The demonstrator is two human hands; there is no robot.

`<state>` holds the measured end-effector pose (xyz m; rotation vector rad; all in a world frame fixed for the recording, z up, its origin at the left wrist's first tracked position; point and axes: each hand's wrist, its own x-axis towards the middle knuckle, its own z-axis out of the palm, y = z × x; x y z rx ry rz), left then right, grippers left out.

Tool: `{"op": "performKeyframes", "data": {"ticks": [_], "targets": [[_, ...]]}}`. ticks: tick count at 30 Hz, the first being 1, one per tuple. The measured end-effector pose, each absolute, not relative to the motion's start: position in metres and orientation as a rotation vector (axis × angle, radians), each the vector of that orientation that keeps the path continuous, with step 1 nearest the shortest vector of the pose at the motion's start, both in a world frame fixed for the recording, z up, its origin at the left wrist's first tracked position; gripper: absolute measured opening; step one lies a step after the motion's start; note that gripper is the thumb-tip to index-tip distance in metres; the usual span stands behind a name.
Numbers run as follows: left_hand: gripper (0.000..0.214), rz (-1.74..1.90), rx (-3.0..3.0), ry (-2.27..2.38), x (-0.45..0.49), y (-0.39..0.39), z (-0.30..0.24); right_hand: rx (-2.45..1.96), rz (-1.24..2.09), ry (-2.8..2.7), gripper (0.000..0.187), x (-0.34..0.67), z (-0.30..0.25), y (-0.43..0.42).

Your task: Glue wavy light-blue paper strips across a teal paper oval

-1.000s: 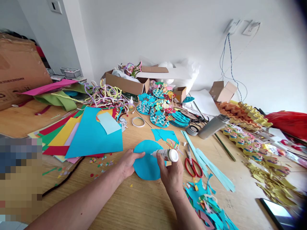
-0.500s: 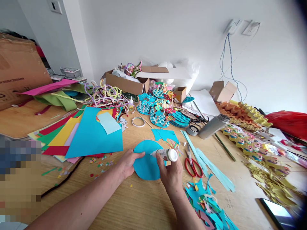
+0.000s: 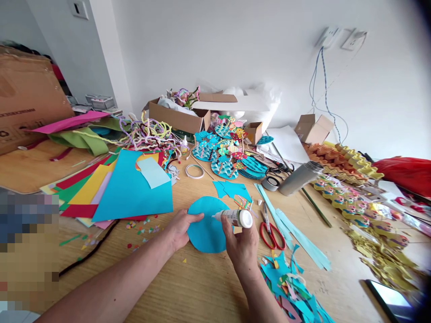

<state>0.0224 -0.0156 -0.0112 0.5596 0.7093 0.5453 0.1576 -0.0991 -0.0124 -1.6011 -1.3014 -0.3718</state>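
Round turquoise paper disc [image 3: 205, 226]: your left hand [image 3: 180, 229] is pinning its edge; your right hand [image 3: 240, 242] is gripping the white glue bottle [image 3: 235, 218], nozzle over bare paper, no glue visible.

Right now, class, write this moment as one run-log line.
left hand: pressing blue paper circle on table | right hand: holding glue bottle, nozzle over circle | red scissors: beside, right

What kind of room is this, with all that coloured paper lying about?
Most likely a home or small workshop craft table. Stacked coloured paper sheets, red scissors and a pile of finished blue paper decorations lie around, and the right hand holds a glue bottle over a blue paper circle.
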Motion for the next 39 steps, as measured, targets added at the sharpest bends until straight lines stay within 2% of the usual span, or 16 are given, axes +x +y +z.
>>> {"op": "performKeyframes", "data": {"ticks": [15,22,28,39], "targets": [[0.039,0.541,0.556,0.718,0.0222,-0.0157,-0.0094,-1.611,-0.351,-1.311,0.023,0.1583,-0.0120,-0.0994],[0.037,0.604,0.531,0.739,0.0226,-0.0145,-0.0113,-1.611,-0.345,-1.126,0.029,0.1564,-0.0104,-0.1022],[0.033,0.689,0.505,0.737,0.0242,-0.0113,-0.0130,-1.582,-0.185,-1.142,0.021,0.1493,-0.0043,-0.1051],[0.030,0.718,0.499,0.706,0.0242,-0.0126,-0.0085,-1.543,-0.238,-1.311,0.017,0.1519,-0.0140,-0.1038]]}}
